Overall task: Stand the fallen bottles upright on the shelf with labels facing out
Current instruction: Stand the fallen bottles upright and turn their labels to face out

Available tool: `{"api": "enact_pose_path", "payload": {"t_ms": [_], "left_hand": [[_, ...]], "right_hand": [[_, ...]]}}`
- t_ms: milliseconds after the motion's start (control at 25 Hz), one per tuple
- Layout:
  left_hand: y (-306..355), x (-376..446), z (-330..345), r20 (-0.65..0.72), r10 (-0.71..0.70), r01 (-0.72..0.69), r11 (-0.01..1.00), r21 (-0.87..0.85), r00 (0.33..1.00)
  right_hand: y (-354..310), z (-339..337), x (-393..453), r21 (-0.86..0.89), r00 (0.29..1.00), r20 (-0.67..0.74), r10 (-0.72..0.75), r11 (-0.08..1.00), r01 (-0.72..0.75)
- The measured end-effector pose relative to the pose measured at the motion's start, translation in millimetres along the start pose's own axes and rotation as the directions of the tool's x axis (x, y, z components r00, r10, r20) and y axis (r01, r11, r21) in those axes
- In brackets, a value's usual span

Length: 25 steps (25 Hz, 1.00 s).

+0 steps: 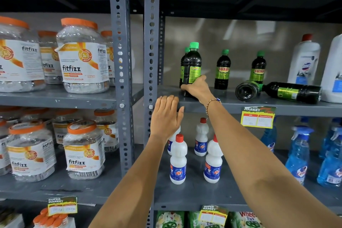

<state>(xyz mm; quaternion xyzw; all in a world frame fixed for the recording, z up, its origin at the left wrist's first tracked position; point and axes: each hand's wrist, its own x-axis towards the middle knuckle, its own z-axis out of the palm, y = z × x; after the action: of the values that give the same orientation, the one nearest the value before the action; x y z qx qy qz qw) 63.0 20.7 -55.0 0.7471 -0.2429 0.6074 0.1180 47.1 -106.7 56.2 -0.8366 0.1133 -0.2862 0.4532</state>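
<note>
My right hand (197, 88) grips the base of a dark green-capped bottle (191, 65) standing upright at the left of the grey shelf (231, 105); its label is turned partly sideways. Another bottle stands just behind it. Two upright Sunny bottles (222, 70) (258, 69) face out further right. Two dark bottles lie fallen: one (247, 90) shows its base to me, the other (292, 91) lies lengthwise with its cap to the left. My left hand (165, 116) rests open and flat against the shelf's front edge.
Large white jugs (303, 61) stand at the shelf's right end. White red-capped bottles (178, 159) and blue spray bottles (298, 153) fill the shelf below. Orange-lidded fitfizz jars (82, 55) occupy the left bay beyond the grey uprights (151, 42). A price tag (257, 117) hangs on the shelf edge.
</note>
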Motion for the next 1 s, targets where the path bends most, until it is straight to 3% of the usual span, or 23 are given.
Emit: {"api": "enact_pose_path", "payload": {"t_ms": [160,280,440,600,720,880,1000], "left_hand": [[0,0,0,-0.002,0.0,0.0,1.0,-0.008,1.0],[0,0,1,-0.008,0.002,-0.002,1.0,-0.012,1.0],[0,0,1,-0.007,-0.002,0.002,1.0,-0.01,1.0],[0,-1,2,-0.016,0.006,-0.006,1.0,-0.008,1.0],[-1,0,1,-0.008,-0.001,0.001,1.0,-0.001,1.0],[-2,0,1,-0.006,0.002,-0.002,1.0,0.004,1.0],[1,-1,1,0.0,0.003,-0.003,1.0,-0.004,1.0]], "right_hand": [[2,0,2,-0.025,0.998,-0.05,-0.024,0.999,0.023],[2,-1,2,0.022,0.999,0.034,0.01,1.0,-0.011],[3,-2,3,-0.007,1.0,0.006,-0.007,1.0,0.007],[5,0,5,0.007,0.997,0.082,-0.007,1.0,0.007],[6,1,8,-0.038,0.999,0.025,-0.027,0.999,0.028],[8,5,13,0.047,0.996,0.089,0.014,0.999,-0.019],[12,2,13,0.004,0.999,0.035,-0.01,1.0,0.01]]}}
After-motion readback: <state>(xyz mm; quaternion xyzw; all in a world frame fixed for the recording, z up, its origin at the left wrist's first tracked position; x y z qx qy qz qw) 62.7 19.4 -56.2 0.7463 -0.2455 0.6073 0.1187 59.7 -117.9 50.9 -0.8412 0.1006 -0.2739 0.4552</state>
